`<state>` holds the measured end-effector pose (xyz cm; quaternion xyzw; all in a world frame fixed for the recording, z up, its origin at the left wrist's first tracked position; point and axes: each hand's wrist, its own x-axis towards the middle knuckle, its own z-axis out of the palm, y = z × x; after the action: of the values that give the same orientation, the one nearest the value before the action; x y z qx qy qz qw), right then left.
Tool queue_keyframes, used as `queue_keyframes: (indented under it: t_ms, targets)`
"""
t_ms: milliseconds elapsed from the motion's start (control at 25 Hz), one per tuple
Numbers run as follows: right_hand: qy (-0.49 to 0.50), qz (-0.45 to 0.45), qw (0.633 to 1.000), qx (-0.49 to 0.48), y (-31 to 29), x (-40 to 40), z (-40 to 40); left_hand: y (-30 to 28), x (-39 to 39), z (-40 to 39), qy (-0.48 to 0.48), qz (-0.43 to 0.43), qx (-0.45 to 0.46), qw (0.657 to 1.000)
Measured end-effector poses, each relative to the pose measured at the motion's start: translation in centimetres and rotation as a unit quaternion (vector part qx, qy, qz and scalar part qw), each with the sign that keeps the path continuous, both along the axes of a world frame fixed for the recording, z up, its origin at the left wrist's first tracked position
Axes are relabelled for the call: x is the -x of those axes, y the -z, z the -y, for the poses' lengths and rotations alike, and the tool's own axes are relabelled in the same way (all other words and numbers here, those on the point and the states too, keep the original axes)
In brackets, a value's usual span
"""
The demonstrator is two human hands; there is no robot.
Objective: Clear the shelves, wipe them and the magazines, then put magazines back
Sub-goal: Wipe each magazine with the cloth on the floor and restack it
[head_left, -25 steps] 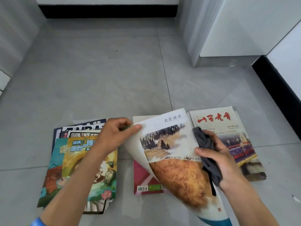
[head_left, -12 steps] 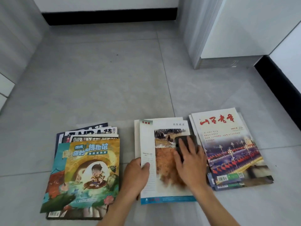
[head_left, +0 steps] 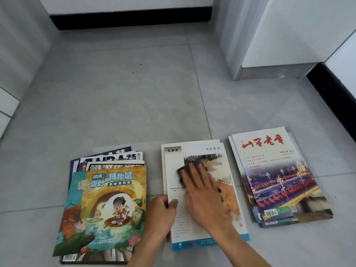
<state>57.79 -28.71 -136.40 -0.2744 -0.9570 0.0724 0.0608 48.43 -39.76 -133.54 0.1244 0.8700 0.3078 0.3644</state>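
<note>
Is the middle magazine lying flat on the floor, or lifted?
Flat. The middle magazine lies on the floor; the right hand presses a cloth on it.

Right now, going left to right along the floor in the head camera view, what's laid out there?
Cartoon-cover magazine stack → left hand gripping the middle magazine's edge → middle magazine → right stack with the red title. The right hand presses a dark cloth on the middle magazine.

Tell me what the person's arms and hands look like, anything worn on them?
Both forearms are bare, with no sleeves in view. The left hand and right hand wear no gloves, and no rings, watch or markings show on either. The upper arms are out of frame.
</note>
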Motion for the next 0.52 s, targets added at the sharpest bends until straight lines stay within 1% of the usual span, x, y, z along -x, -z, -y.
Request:
queue_keyframes:
  t_ms: [40,80,120,160,200,240,280,320,360,400,440,480,520]
  targets:
    - [-0.094,0.005,0.995,-0.019,0.0,0.1,0.1,-0.1,0.1,0.0,-0.011,-0.004,-0.006,1.000]
    - [-0.146,0.000,0.989,-0.025,0.0,0.1,-1.5,-0.2,0.3,0.2,-0.017,0.002,-0.009,1.000]
    - [-0.136,-0.001,0.990,-0.021,0.3,0.1,-3.7,-0.2,0.5,0.2,-0.015,0.015,-0.012,1.000]
    - [-0.068,0.001,0.998,-0.006,0.3,0.0,-5.9,-0.2,0.6,0.3,-0.006,0.028,-0.011,1.000]
    - [0.043,-0.005,0.999,0.020,0.2,0.1,-8.2,-0.3,0.6,0.3,0.005,0.036,-0.009,0.999]
    - [0.149,-0.014,0.987,0.053,0.0,0.2,-9.6,-0.4,0.7,0.4,0.014,0.036,-0.008,0.999]
    - [0.210,-0.015,0.976,0.062,0.0,0.9,-9.8,-0.5,0.8,0.3,0.019,0.035,-0.011,0.999]
    - [0.221,-0.016,0.974,0.045,0.1,2.1,-8.7,-0.5,0.8,0.3,0.021,0.037,-0.014,0.999]
    - [0.187,-0.022,0.982,0.023,0.2,3.5,-6.8,-0.4,0.9,0.3,0.019,0.041,-0.016,0.999]
    - [0.107,-0.021,0.994,0.018,0.2,4.7,-4.6,-0.3,1.0,0.3,0.014,0.044,-0.016,0.999]
    - [0.000,-0.017,1.000,0.018,-0.1,5.6,-2.6,-0.2,1.2,0.4,0.008,0.042,-0.016,0.999]
    - [-0.098,-0.012,0.995,0.014,-0.1,6.1,-1.5,-0.2,1.3,0.4,0.005,0.038,-0.014,0.999]
    - [-0.165,-0.018,0.986,0.001,0.1,6.3,-2.0,-0.2,1.3,0.4,0.002,0.036,-0.014,0.999]
